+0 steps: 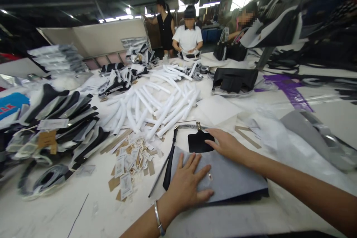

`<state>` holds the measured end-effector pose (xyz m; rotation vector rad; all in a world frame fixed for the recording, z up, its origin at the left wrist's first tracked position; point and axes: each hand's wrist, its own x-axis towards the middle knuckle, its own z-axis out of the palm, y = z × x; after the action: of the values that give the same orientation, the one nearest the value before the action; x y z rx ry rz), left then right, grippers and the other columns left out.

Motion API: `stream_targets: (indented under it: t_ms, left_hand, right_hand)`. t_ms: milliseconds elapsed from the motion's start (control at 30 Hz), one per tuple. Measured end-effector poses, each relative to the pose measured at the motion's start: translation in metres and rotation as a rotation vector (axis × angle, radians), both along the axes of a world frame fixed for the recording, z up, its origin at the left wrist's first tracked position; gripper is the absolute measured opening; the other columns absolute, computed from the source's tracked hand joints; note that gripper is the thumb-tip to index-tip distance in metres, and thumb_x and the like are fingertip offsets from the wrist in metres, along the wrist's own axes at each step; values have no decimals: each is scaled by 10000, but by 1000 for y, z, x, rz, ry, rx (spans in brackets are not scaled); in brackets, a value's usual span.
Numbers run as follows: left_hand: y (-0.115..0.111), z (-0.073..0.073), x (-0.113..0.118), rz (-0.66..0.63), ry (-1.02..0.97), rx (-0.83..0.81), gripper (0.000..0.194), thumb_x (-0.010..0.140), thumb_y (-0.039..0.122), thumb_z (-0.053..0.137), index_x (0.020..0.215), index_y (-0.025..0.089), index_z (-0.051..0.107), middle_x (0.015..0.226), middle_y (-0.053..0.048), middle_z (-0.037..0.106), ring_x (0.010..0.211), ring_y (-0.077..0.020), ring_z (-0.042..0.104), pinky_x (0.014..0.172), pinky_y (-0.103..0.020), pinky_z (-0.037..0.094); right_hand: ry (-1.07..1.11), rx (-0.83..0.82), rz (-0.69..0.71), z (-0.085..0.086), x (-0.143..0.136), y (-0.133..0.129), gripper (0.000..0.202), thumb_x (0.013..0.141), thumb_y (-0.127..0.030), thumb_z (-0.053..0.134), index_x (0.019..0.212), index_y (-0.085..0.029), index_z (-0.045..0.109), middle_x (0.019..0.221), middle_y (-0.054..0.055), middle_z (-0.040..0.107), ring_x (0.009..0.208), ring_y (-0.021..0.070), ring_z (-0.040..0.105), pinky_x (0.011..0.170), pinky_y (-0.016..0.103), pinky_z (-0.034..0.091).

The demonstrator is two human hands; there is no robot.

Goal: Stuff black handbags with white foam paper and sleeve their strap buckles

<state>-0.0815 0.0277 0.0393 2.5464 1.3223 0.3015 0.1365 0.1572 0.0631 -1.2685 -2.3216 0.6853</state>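
Lying on the tabletop (103,215) right in front of me, the bag (240,180) has a grey sheet over its upper face and its long axis running roughly sideways, across my reach. A small metal fitting (210,176) shows through the sheet. The fingers of my left hand (186,183) are spread wide and flat on the left part of the bag, holding nothing, their tips pointing at the black tab (198,143) by the handle side. My right hand (228,145) comes over the bag from the right; its thumb and forefinger meet the tab's right edge, though I can't tell whether they pinch it. So the right hand is nearer to the tab, touching it, while my left fingertips rest just short of its near edge; the body of the bag lies on my side of both. A black strap (167,163) trails off the bag's left end.

Beyond the strap, further left, is a pile of paper tags (126,185), then a stack of dark bag pieces (79,119). White tubes (164,115) are heaped past the tab, clear plastic (295,160) lies to the right, and a black bag (235,80) sits farther back. Across the tabletop, a person in a white top (187,38) works with both hands.
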Motion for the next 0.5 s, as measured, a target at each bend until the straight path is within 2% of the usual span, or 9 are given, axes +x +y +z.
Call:
stream_targets:
  t_ms: [100,167,200,267,333,433,500]
  left_hand:
    - [-1,-3,-1,-1,-3,22,721,892,706,518,1505,355,376,1599,-124,327,1476,-364,286,1175,-693,164]
    - [-2,-4,-2,-4,-1,40,719,892,710,511,1506,363,370,1597,-122,332,1471,-364,296,1172,-695,175]
    - [-2,-5,-2,-7,-2,47,717,894,708,511,1506,363,369,1596,-122,335,1469,-364,300,1170,-696,179]
    - [-2,-5,-3,-10,-10,52,716,895,704,511,1505,356,373,1594,-127,336,1468,-365,301,1170,-696,178]
    - [-3,-5,-3,-11,-22,51,713,895,700,515,1503,354,377,1594,-125,336,1473,-362,292,1172,-696,174]
    - [-3,-3,-2,-1,-36,74,706,884,680,555,1488,347,404,1572,-118,372,1463,-356,311,1179,-684,173]
    - [-3,-1,-1,5,-55,92,697,875,657,589,1470,331,433,1518,-113,441,1436,-348,353,1186,-678,162]
  right_hand:
    - [24,-83,-34,2,-23,33,351,871,-322,593,1131,-124,721,1095,148,749,1080,349,676,982,501,503]
    - [57,-150,-38,3,-31,40,314,867,-321,592,1083,-148,740,910,86,780,913,302,728,864,425,561]
    - [83,-173,-49,6,-31,38,329,881,-323,575,1120,-159,730,886,68,783,886,279,735,841,397,569]
    - [146,-197,-72,13,-26,26,409,934,-340,503,1273,-174,661,954,63,786,929,250,735,860,377,568]
    - [204,-212,-55,22,-16,6,447,971,-370,446,1337,-184,622,1049,68,776,1011,240,721,911,385,561]
    - [248,-222,32,29,1,-28,386,953,-424,509,1193,-214,727,1143,57,754,1118,247,685,1016,399,520]
    - [233,-177,133,25,11,-47,317,947,-397,544,1109,-241,767,1179,45,742,1155,241,669,1073,414,484]
